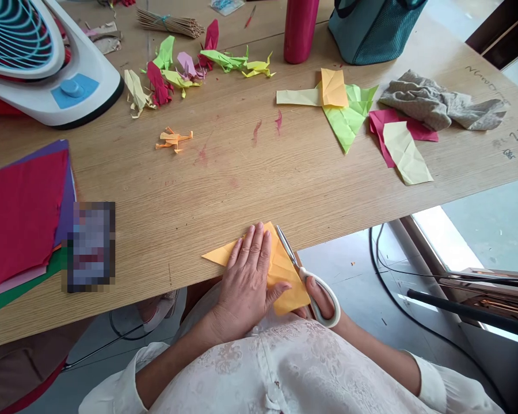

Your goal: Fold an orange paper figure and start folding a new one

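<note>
A folded yellow-orange sheet of paper (285, 270) lies at the table's front edge, its right part reaching past the edge. Flat on top of it, fingers stretched out, is my left hand (248, 276), pressing the paper down with the thumb to the right. My right hand (322, 299) grips white-handled scissors (323, 287), with fingers through the handle loops. The silver blades point up and left along the paper's right edge; whether they touch the paper I cannot tell. Part of my right hand is hidden behind the paper and the handle.
Several folded paper figures (164, 83) and a small orange one (171, 139) sit farther back. Around them are a fan (86, 63), coloured sheets (21, 213), a phone (90, 247), a red bottle (300, 29), a teal bag (371, 34), paper scraps (408, 152) and a grey cloth (435, 100).
</note>
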The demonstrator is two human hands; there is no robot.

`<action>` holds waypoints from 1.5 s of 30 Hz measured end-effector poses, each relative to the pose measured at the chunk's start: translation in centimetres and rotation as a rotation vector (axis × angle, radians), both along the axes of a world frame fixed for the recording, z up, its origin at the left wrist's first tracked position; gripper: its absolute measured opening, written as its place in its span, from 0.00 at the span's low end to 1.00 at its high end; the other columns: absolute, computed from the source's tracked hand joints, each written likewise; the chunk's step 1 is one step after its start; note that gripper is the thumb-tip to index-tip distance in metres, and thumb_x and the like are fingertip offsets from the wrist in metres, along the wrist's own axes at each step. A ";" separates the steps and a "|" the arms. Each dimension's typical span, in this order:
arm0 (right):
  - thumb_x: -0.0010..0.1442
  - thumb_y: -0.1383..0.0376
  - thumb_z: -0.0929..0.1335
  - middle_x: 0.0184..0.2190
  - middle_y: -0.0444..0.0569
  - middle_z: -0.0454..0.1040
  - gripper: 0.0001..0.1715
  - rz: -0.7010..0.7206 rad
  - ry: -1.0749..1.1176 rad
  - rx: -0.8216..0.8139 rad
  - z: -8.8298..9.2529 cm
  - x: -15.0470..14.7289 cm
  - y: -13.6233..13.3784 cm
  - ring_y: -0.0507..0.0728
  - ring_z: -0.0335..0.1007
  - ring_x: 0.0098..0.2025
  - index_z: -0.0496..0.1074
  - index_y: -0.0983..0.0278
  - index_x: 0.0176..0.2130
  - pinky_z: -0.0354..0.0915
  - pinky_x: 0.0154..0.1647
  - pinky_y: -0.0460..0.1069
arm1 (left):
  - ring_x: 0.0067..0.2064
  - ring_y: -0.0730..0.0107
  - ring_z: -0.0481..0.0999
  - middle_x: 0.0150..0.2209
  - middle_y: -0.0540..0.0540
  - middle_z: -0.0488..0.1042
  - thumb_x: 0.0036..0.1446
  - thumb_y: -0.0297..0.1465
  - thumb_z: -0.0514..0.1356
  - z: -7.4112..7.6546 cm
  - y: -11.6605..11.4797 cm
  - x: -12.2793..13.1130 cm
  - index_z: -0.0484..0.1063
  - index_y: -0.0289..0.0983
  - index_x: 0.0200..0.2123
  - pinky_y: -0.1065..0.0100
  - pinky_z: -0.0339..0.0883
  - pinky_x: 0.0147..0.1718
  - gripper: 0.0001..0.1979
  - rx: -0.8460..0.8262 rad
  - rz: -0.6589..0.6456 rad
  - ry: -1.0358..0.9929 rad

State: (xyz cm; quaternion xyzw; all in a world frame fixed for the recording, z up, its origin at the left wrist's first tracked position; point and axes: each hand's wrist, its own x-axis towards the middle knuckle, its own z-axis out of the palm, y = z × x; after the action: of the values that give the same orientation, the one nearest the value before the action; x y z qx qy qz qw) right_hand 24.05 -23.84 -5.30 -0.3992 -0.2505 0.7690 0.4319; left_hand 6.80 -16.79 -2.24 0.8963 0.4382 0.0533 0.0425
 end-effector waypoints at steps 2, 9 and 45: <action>0.61 0.37 0.62 0.15 0.43 0.62 0.29 0.061 -0.031 0.027 0.6 1.0 0.1 0.55 0.56 0.18 0.74 0.55 0.29 0.53 0.21 0.50 | 0.74 0.46 0.45 0.73 0.27 0.47 0.68 0.53 0.40 0.2 0.8 -0.4 0.42 0.24 0.72 0.48 0.48 0.68 0.44 -0.009 0.047 0.005; 0.64 0.44 0.65 0.20 0.43 0.67 0.25 0.325 -0.579 0.246 5.8 6.0 4.9 0.51 0.58 0.22 0.71 0.62 0.33 0.53 0.24 0.48 | 0.73 0.42 0.47 0.72 0.25 0.47 0.69 0.50 0.42 -0.1 7.6 -3.8 0.46 0.22 0.71 0.43 0.49 0.68 0.41 -0.015 0.176 -0.003; 0.70 0.72 0.62 0.41 0.53 0.79 0.12 0.329 -1.524 1.937 5.7 -5.7 21.9 0.57 0.71 0.39 0.74 0.66 0.40 0.61 0.39 0.53 | 0.56 0.57 0.75 0.53 0.37 0.77 0.68 0.32 0.52 -0.1 17.7 -9.3 0.69 0.34 0.54 0.55 0.69 0.56 0.15 0.124 0.410 -0.695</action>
State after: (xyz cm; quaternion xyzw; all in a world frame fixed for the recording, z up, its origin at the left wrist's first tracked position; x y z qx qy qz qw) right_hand 18.37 -1.96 0.36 -0.2247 -0.9484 -0.1151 0.1918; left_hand -2.54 0.88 -2.36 0.7199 0.5633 0.3867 0.1225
